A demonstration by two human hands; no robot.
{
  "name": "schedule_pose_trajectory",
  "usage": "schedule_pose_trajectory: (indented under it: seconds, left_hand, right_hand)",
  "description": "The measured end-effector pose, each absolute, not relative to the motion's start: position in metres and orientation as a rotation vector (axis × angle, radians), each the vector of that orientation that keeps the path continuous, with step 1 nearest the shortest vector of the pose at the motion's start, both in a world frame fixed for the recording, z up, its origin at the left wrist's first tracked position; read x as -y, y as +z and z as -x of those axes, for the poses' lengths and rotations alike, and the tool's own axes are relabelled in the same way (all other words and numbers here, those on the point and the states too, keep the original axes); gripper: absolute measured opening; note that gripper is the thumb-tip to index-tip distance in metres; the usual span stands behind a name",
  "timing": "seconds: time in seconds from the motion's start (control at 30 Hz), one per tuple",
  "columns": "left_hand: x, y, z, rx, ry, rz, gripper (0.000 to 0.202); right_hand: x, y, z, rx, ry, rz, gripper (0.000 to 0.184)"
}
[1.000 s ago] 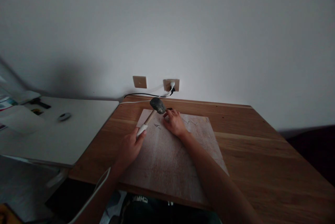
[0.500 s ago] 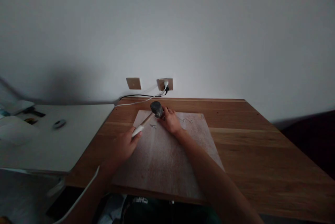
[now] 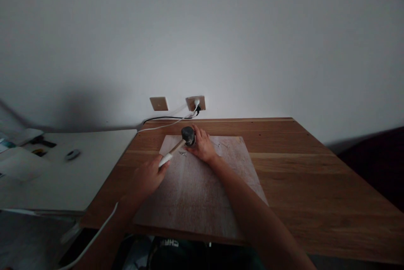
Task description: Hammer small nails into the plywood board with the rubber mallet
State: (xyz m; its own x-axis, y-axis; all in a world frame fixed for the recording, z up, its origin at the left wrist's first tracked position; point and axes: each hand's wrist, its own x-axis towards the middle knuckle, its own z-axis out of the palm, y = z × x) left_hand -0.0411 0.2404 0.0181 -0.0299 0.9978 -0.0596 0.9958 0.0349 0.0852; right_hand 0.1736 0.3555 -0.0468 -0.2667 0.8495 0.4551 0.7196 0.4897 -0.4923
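My left hand (image 3: 147,177) is wrapped round the white-taped end of a hammer's wooden handle. The dark hammer head (image 3: 188,135) sits low over the far part of a pale wooden board (image 3: 195,194). My right hand (image 3: 201,146) rests on the board right beside the hammer head, fingers curled and pinched at something too small to make out. A small metal nail (image 3: 182,153) lies on the board just left of that hand.
The board lies on a brown wooden table (image 3: 299,169). A white table (image 3: 63,169) with a small round object (image 3: 72,154) stands to the left. Wall sockets (image 3: 195,103) with white and black cables sit behind the table.
The hammer head has come down from above the board to just beside my right hand. Both hands have otherwise stayed in place.
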Motion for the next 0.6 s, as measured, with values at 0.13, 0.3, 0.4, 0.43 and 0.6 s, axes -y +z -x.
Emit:
schedule_pose_trajectory:
  seconds: [0.13,0.3,0.4,0.43,0.6]
  left_hand:
    - [-0.24,0.015,0.043,-2.191,0.068,-2.099,0.041]
    - [-0.241,0.02,0.049,-2.189,0.229,-2.055,0.04]
    - [-0.241,0.024,0.052,-2.201,0.236,-1.989,0.042]
    - [-0.241,0.025,0.052,-2.198,0.234,-1.973,0.043]
    - [-0.24,0.026,0.051,-2.136,0.249,-2.002,0.039]
  right_hand:
    - [-0.353,-0.043,-0.175,2.087,0.27,1.302,0.1]
    - [-0.355,-0.045,-0.175,2.142,0.375,1.286,0.093]
    - [-0.358,-0.049,-0.175,2.137,0.408,1.263,0.085]
    - [-0.359,-0.05,-0.175,2.132,0.411,1.267,0.084]
    - [-0.362,-0.053,-0.175,2.119,0.415,1.287,0.077]
